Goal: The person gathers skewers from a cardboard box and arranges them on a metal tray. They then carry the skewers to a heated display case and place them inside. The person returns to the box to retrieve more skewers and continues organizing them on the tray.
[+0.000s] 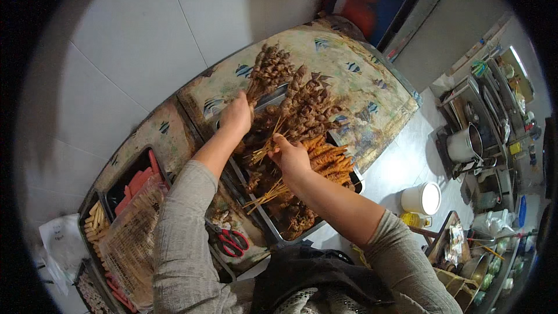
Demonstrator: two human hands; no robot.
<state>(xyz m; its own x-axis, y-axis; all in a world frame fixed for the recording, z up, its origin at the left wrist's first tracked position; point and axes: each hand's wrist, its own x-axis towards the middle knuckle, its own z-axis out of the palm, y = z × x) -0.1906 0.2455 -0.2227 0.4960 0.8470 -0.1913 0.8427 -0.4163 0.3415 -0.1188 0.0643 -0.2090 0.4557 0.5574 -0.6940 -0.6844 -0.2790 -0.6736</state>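
My left hand (237, 115) grips a bundle of brown meat skewers (271, 69), lifted over the far left end of a metal tray (257, 216). In my right hand (291, 157) are the stick ends of a second bunch of brown skewers (309, 104), whose meat fans out away from me. Below that hand lie orange-brown skewers (329, 159), their bare sticks (268, 196) pointing left. Darker cooked pieces (301, 218) fill the near end of the tray. My right hand and the bunches hide part of the tray's middle.
Red-handled scissors (231, 242) lie left of the tray on the fish-patterned tabletop (340, 65). Further left are a black tray of pink slices (135, 185) and a printed plastic package (130, 240). A white bucket (420, 198) stands on the floor at right, near cluttered shelves (492, 109).
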